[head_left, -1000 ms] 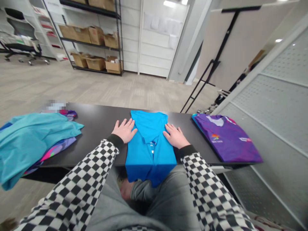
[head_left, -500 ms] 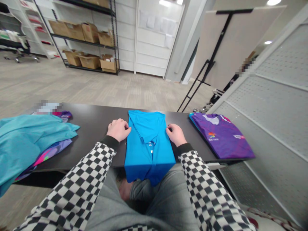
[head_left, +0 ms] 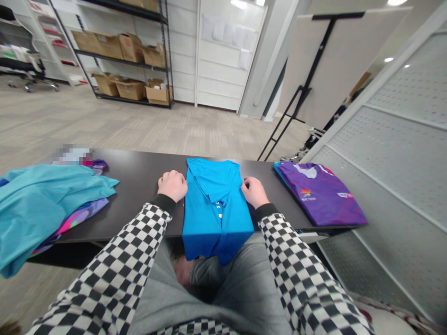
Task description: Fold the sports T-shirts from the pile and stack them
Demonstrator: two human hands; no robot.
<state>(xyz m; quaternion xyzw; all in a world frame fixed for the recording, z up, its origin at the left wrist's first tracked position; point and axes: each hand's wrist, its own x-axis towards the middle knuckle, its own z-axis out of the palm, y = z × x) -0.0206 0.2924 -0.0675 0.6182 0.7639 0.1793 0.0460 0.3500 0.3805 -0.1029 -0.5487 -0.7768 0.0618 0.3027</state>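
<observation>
A bright blue T-shirt [head_left: 218, 214] lies in front of me, its sides folded inward into a long strip. Its lower end hangs over the near edge of the dark table [head_left: 139, 160]. A folded sleeve lies across its upper part, and small white lettering shows below that. At the shirt's left edge, my left hand [head_left: 172, 185] is closed, knuckles up, with its fingertips partly hidden. Across from it, my right hand [head_left: 254, 191] has thumb and fingers pinched on the right edge of the shirt.
A loose heap of teal shirts [head_left: 52, 195] spills over the table's left side. On the right, a folded purple shirt [head_left: 324, 200] tops a small stack beside a perforated metal panel [head_left: 401, 153]. Beyond the table stand an easel board [head_left: 335, 65] and a shelf with cardboard boxes [head_left: 129, 88].
My left hand has turned slightly, its thumb now less visible. The right hand stays at the shirt's edge, and the shirt keeps nearly the same shape.
</observation>
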